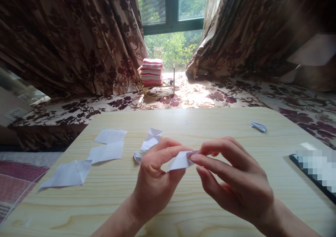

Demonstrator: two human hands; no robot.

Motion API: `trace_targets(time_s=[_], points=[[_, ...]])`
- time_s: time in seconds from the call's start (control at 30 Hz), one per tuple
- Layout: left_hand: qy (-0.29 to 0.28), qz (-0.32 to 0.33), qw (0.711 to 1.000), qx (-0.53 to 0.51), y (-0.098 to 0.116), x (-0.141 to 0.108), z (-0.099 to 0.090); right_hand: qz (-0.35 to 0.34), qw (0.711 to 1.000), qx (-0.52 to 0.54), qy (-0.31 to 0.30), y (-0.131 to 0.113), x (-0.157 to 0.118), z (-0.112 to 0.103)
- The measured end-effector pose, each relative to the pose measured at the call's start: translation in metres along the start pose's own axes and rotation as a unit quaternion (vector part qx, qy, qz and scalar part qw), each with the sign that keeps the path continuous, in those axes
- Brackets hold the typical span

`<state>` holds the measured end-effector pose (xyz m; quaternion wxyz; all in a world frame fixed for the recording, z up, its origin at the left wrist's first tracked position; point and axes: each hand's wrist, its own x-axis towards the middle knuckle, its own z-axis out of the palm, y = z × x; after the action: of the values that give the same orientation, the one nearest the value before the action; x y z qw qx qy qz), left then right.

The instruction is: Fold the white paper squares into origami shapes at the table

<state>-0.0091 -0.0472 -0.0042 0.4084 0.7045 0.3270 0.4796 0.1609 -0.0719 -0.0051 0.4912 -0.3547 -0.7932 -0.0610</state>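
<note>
Evidently, two bare hands work over the mid. of a pale wood desk (157, 216), near its front edge. The L hand (156, 177) has its fingers closed on a small folded white paper (180, 161), held above the desktop; the R hand (238, 182) pinches the paper's R end w/ its fingers. Toward the desk's L edge lie three loose sheets (107, 153) in a slanting row. Just behind the L hand are a creased sheet (152, 139) & a small folded piece (137, 158). A narrow folded strip (258, 127) sits nr. the far R corner, & a tiny scrap (187, 122) nr. the far edge's mid. A dark-edged slab (312, 175), partly pixelated, lies at the R edge.
</note>
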Motion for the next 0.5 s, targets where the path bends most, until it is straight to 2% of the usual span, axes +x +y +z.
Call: trace_targets(time_s=[0.13, 0.23, 0.33, 0.5], points=[[-0.002, 0.093, 0.994, 0.059, -0.0036, -0.0016, -0.0007, 0.024, 0.999, 0.018, 0.015, -0.0009, 0.0004, 0.0014], [0.011, 0.124, 0.989, 0.084, -0.0039, -0.0007, -0.0007, 0.033, 0.999, 0.014, 0.017, 0.0018, -0.0013, 0.0019], [0.017, 0.102, 0.991, 0.081, -0.001, 0.001, 0.0006, 0.036, 0.999, 0.008, 0.008, 0.0046, -0.0024, 0.0032], [-0.016, -0.007, 0.998, 0.054, 0.003, 0.0008, 0.0031, 0.059, 0.997, 0.051, -0.012, 0.0038, -0.0011, 0.0064]])
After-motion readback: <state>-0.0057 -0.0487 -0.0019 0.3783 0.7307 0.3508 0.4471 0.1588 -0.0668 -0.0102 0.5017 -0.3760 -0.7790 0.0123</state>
